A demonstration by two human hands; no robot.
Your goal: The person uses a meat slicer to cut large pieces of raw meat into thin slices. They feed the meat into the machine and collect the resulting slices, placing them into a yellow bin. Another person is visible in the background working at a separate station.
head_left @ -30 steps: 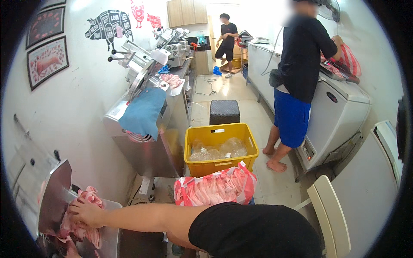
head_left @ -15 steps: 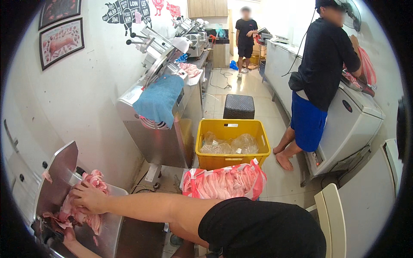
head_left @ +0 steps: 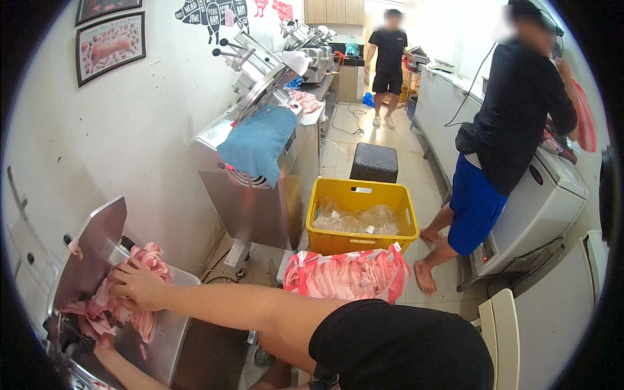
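A heap of thin pink meat slices (head_left: pixel 151 262) lies on the metal tray of a slicing machine (head_left: pixel 170 325) at the lower left. My right hand (head_left: pixel 140 285) reaches across from the right and presses its curled fingers over the heap, gripping slices. Lower down, my left hand (head_left: pixel 103 339) holds the hanging lower edge of the slices from beneath, its fingers partly covered by meat. Beside both hands rises the machine's upright metal plate (head_left: pixel 107 224), with a scrap of meat stuck to it. One small piece lies loose on the tray.
A red-and-white bag of sliced meat (head_left: pixel 348 273) stands right of my arm, before a yellow crate (head_left: pixel 364 244) holding clear plastic bags. Behind are a black stool (head_left: pixel 375 162) and a towel-draped slicer (head_left: pixel 257 143). One person (head_left: pixel 513 117) works at a white freezer (head_left: pixel 539 208); another (head_left: pixel 388 58) stands farther back.
The whole view has shifted slightly, so the room sits farther right. Both my hands stay on the meat. The far person has come closer, and the person at the freezer has shifted posture.
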